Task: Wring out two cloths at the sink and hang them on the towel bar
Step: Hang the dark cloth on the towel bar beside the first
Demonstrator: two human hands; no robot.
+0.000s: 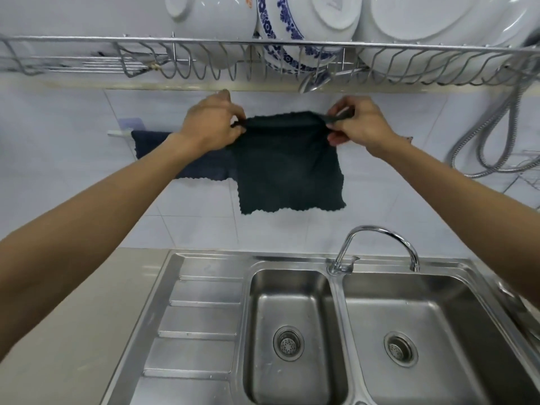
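Note:
A dark green cloth (287,168) hangs spread flat in front of the tiled wall, above the sink. My left hand (214,124) pinches its top left corner and my right hand (358,124) pinches its top right corner. A dark blue cloth (155,143) is draped over the towel bar (118,133) to the left, partly hidden behind my left forearm. The bar's right part is hidden by the cloths and my hands. Whether the green cloth rests on the bar cannot be told.
A steel double sink (438,279) with a curved faucet (380,232) lies below, with a ribbed drainboard (198,317) on its left. A wire dish rack (263,58) with plates and bowls hangs just above my hands. A metal shower hose (493,127) loops at the right.

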